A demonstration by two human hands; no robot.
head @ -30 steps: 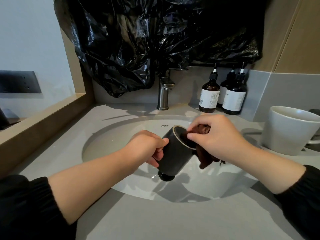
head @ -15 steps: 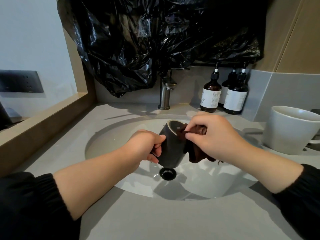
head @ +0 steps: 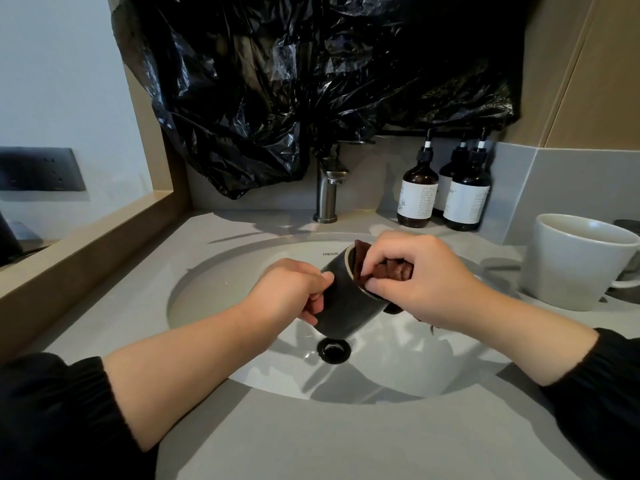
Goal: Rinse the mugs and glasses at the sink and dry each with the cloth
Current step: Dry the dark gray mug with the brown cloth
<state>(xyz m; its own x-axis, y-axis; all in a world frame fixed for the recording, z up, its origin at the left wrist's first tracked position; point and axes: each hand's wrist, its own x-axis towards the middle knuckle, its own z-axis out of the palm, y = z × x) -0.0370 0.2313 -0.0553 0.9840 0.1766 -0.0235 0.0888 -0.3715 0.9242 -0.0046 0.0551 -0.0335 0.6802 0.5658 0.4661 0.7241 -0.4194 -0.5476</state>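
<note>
Dark mug (head: 343,301): held tilted over the sink basin (head: 221,292), above the drain (head: 334,348), mouth turned right.
Left hand (head: 294,289): clamped round the mug's body.
Right hand (head: 420,282): pinching a brown cloth (head: 391,271) stuffed into the mug's mouth.
White mug (head: 575,265): upright at the counter's right edge.
Risk: wet glaze may slip as the cloth twists; the mug would strike the basin.
Writing: "FRENZA" (head: 330,253) on the basin's far rim; bottle labels (head: 417,199) illegible.
</note>
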